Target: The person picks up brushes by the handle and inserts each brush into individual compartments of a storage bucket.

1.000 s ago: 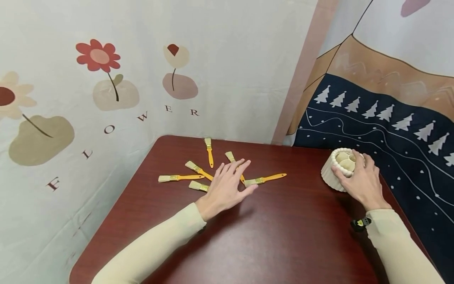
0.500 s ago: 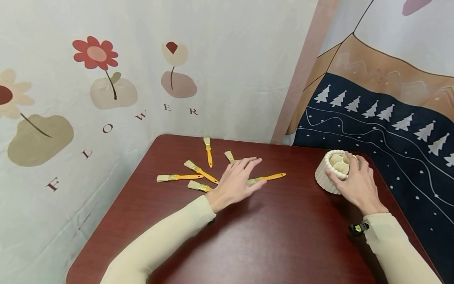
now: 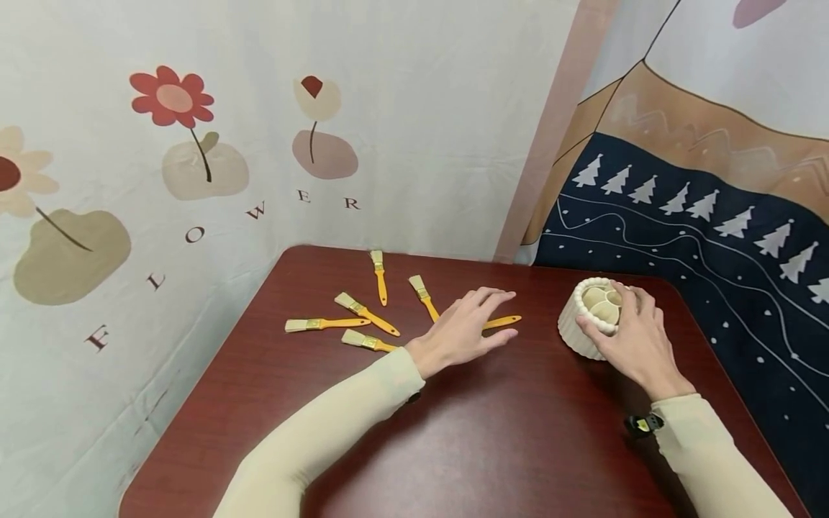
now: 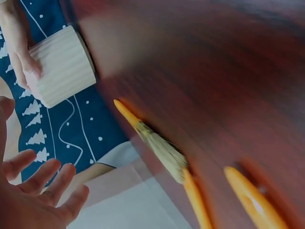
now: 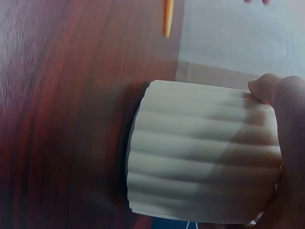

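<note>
My right hand (image 3: 637, 342) grips a cream ribbed pot (image 3: 571, 331) by its beaded rim. Inside, the pot is split into several compartments. In the right wrist view, the thumb lies along the rim end of the fluted pot (image 5: 200, 152). Whether its base touches the table cannot be told. My left hand (image 3: 461, 329) hovers with spread fingers over a paintbrush (image 3: 504, 322), hiding its bristles; only the yellow handle shows in the head view. The left wrist view shows that hand (image 4: 38, 195) holding nothing, with the paintbrush bristles (image 4: 164, 150) beyond it.
Several other yellow-handled paintbrushes lie fanned out left of my left hand, including one near the back edge (image 3: 380, 279), one angled brush (image 3: 424, 297) and one at far left (image 3: 327, 324). The dark red table (image 3: 505, 439) meets printed curtains (image 3: 421, 180) behind and at right.
My left hand has moved right across the brushes, uncovering some handles. My right hand has brought the pot a little left and nearer.
</note>
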Demonstrator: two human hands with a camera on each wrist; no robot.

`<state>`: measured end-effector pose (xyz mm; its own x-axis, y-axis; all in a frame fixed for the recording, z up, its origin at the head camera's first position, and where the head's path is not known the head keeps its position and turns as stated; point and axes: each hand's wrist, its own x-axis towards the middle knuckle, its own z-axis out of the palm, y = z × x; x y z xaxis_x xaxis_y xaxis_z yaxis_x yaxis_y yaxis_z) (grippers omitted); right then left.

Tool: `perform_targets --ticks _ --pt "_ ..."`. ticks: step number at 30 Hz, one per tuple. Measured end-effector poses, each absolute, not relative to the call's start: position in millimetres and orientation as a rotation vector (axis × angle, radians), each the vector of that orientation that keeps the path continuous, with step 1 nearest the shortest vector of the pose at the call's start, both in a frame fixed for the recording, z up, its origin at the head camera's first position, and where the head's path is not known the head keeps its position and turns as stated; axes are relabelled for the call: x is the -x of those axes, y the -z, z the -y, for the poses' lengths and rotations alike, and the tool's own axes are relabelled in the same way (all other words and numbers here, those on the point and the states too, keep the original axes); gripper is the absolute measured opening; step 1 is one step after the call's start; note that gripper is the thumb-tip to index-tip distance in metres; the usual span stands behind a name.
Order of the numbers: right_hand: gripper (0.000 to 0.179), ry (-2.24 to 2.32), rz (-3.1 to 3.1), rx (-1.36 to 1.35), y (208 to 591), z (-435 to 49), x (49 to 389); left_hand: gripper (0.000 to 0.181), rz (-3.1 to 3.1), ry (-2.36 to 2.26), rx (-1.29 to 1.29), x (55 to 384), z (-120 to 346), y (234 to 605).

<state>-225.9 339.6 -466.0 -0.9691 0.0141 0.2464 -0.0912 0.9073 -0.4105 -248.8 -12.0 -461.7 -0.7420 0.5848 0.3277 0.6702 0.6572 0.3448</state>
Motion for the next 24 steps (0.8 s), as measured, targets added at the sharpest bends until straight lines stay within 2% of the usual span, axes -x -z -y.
perform_targets --ticks 10,24 --pt "0.109 -0.653 2.831 -0.082 468 -318 218 0.070 2.678 0.702 1.135 250 -18 459" --pt "0.106 -0.646 2.804 -0.149 468 -291 203 0.056 2.651 0.713 1.196 259 -40 458"
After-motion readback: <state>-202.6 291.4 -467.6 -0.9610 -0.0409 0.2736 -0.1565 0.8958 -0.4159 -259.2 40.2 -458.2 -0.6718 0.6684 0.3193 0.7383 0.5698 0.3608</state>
